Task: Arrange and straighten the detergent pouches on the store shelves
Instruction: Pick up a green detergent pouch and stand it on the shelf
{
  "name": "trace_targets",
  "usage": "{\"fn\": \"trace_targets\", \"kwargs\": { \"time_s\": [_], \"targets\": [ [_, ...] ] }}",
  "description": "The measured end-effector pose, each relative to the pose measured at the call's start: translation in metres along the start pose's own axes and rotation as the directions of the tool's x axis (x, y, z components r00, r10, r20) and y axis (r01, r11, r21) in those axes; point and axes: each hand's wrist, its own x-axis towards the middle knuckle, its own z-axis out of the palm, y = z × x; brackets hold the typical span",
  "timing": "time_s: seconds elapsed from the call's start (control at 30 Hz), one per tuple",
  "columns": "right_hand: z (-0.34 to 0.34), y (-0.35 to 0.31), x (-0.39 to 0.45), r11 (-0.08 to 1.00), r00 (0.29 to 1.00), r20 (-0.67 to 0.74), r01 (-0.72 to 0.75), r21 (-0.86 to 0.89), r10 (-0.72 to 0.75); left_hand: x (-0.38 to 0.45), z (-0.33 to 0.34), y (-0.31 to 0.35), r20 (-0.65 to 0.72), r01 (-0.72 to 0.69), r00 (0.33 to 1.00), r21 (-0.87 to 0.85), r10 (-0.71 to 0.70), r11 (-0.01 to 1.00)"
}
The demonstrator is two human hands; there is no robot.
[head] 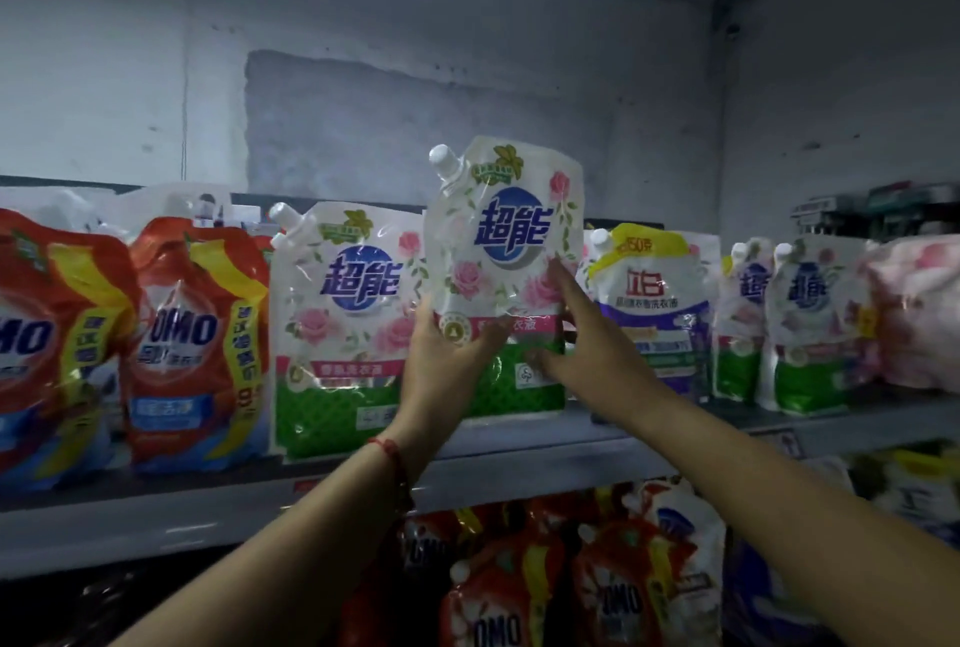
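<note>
Held upright above the shelf (519, 459): a white rose-print pouch (506, 251) with a green base and a white spout cap at its 11 o'clock corner. Raised higher than its neighbours, bottom edge just above the shelf surface, or perhaps touching it; hard to tell.

Left hand (449, 360) gripping the pouch's lower left edge, at about 8 o'clock, thumb across the front, fingers curled behind. A red string on that wrist. Right hand (576, 334) at the pouch's lower right, about 4 o'clock, index finger stretched up against the front, thumb pressed on the green band, remaining fingers hidden behind the edge; apparently pinching the pouch.

At 9 o'clock of the held pouch, standing on the shelf: a matching rose pouch (345, 334), just beside. Farther toward 9 o'clock, two red OMO pouches (197, 345), slumped and crumpled. At 3 o'clock, a purple-and-yellow pouch (652, 303), then two smaller rose pouches (802, 324) and a pink pack (919, 313) at the frame edge.

At 6 o'clock, on the lower shelf level, more red OMO pouches (519, 589), partly hidden by the forearms.
</note>
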Motion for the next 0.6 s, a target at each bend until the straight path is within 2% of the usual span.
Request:
{"fn": "trace_targets", "kwargs": {
  "time_s": [0.13, 0.23, 0.3, 0.4, 0.5, 0.6],
  "targets": [
    [-0.005, 0.044, 0.01, 0.998, 0.999, 0.037, -0.036, -0.06, 0.039, 0.007, 0.022, -0.025, 0.029, 0.031, 0.999, 0.215, -0.039, 0.976],
    [0.006, 0.071, 0.006, 0.995, 0.994, 0.063, -0.087, -0.057, 0.09, 0.001, 0.023, -0.043, 0.088, 0.074, 0.987, 0.511, -0.137, 0.856],
    [0.011, 0.079, 0.004, 0.995, 0.997, 0.024, -0.076, -0.07, 0.077, -0.001, 0.019, -0.048, 0.112, 0.142, 0.964, 0.549, -0.241, 0.824],
    [0.011, 0.083, 0.008, 0.994, 0.999, 0.002, -0.045, -0.097, 0.046, -0.003, 0.009, -0.042, 0.151, 0.165, 0.938, 0.598, -0.312, 0.784],
    [0.0, 0.076, 0.018, 0.974, 1.0, -0.015, -0.012, -0.225, 0.009, -0.015, 0.003, -0.035, 0.195, 0.061, 0.943, 0.697, -0.271, 0.715],
    [-0.02, 0.051, 0.042, 0.939, 0.992, -0.067, 0.082, -0.333, -0.11, -0.024, 0.002, -0.035, 0.237, -0.081, 0.954, 0.792, -0.183, 0.605]
  ]
}}
